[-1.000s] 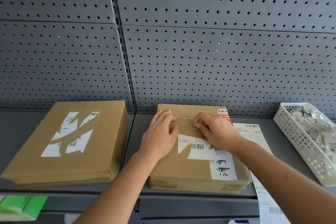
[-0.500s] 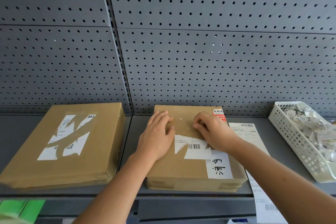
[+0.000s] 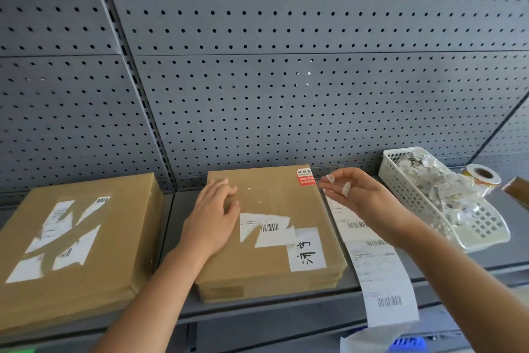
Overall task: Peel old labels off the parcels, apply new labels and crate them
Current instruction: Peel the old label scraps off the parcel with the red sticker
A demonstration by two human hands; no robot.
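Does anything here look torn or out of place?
Labels on the left box and middle box are torn ragged, half peeled. The right hand holds scraps, and a label strip dangles off the shelf.

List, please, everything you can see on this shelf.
pegboard: 1, grey, behind
shelf: 1, grey, below it
left parcel: 1, brown, shelf left
centre parcel: 1, brown, shelf middle
torn label: 1, white, centre parcel top
handwritten label: 1, white, its near-right corner
red sticker: 1, red, its far-right corner
label strip: 1, white, beside it, overhanging shelf edge
basket: 1, white, shelf right
paper scraps: many, whitish, in basket
tape roll: 1, yellowish, beyond basket
left hand: 1, flat on centre parcel
right hand: 1, raised, pinching two white peeled bits
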